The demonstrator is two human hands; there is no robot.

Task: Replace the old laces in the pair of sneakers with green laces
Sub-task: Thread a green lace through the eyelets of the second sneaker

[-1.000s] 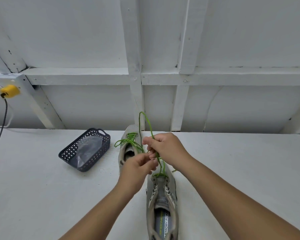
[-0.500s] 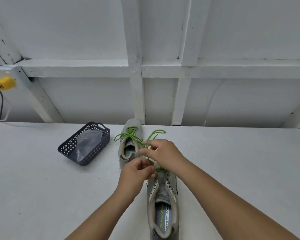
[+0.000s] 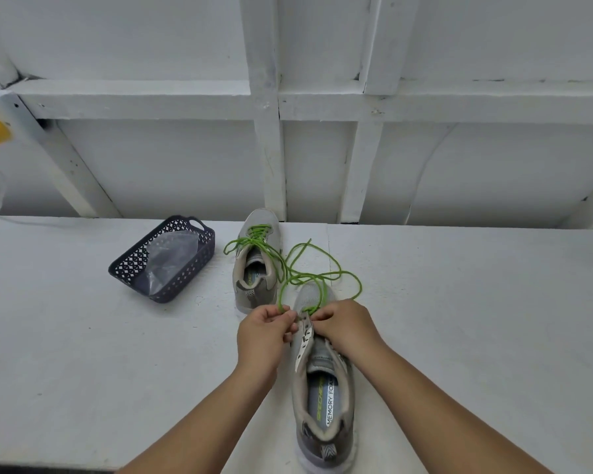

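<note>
Both hands have dropped to the near sneaker point(image 3: 322, 378) — left hand point(image 3: 264, 331) and right hand point(image 3: 344, 326) each pinching the green lace point(image 3: 322, 276), its slack now looped beyond the toe — so lacing has barely begun, the far sneaker point(image 3: 255, 265) already laced.
</note>
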